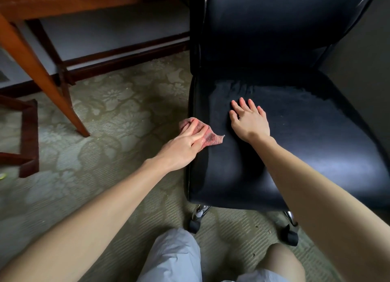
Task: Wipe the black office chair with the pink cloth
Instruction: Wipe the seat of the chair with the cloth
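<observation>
The patterned carpet (109, 104) fills the lower and left part of the view, pale green with a flower motif. On it stands the black office chair (295, 146), its glossy seat and backrest taking up the right half (a duller, streaked patch shows across the back of the seat). Left of the chair is a wooden bench (63, 1) with a slanted leg (42, 74) running down to the carpet and dark crossbars behind it. Two chrome base arms end in black casters (195, 224) under the seat's front edge. The person's knees (175, 254) in light shorts sit at the bottom.

The right hand (250, 119) lies flat and open on the seat, fingers spread, holding nothing. The left hand (185, 143) presses down on the pink cloth (202, 131) at the seat's left edge, fingers extended over it and closed against the fabric; the cloth is bunched, one corner poking out toward the right hand, just beside it but not touching.
</observation>
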`<state>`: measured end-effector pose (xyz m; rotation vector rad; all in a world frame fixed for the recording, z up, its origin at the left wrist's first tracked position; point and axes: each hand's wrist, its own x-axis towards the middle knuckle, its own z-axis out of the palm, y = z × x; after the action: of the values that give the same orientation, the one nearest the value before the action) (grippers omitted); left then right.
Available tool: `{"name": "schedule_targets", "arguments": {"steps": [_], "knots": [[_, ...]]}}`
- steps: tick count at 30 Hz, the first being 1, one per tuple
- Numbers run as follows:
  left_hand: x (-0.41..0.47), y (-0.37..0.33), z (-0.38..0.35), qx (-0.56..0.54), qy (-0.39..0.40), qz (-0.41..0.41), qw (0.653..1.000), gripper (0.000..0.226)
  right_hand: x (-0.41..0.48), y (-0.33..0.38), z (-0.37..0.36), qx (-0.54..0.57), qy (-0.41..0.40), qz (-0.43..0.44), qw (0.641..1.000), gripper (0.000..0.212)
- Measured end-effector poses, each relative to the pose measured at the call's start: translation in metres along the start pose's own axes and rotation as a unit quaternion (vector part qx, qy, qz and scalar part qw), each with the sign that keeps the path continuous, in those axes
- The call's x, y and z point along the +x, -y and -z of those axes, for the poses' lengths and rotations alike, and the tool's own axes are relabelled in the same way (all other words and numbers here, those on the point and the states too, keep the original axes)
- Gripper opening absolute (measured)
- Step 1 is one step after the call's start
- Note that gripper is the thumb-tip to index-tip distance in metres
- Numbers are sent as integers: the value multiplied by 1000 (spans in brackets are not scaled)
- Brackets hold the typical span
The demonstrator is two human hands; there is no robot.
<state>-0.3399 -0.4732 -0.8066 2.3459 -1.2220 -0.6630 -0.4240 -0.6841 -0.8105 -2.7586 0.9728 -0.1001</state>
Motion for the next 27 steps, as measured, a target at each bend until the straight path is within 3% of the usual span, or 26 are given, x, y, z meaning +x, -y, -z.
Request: {"name": "schedule_targets", "arguments": {"steps": [9, 14, 17, 21, 27], "knots": [[96, -3, 20, 74, -20, 37, 996, 49, 0, -8, 3, 7, 25, 13, 1000, 52], [138, -2, 41, 85, -17, 41, 995, 49, 15, -7, 11, 85, 63, -14, 994, 52], [134, 4, 40, 110, -6, 22, 994, 53, 41, 2, 16, 116, 39, -26, 992, 51], [131, 12, 36, 83, -9, 9, 996, 52, 88, 10, 24, 76, 12, -36, 996, 52], [205, 4, 73, 101, 16, 15, 995, 52, 114, 4, 17, 85, -11, -59, 995, 53]]}}
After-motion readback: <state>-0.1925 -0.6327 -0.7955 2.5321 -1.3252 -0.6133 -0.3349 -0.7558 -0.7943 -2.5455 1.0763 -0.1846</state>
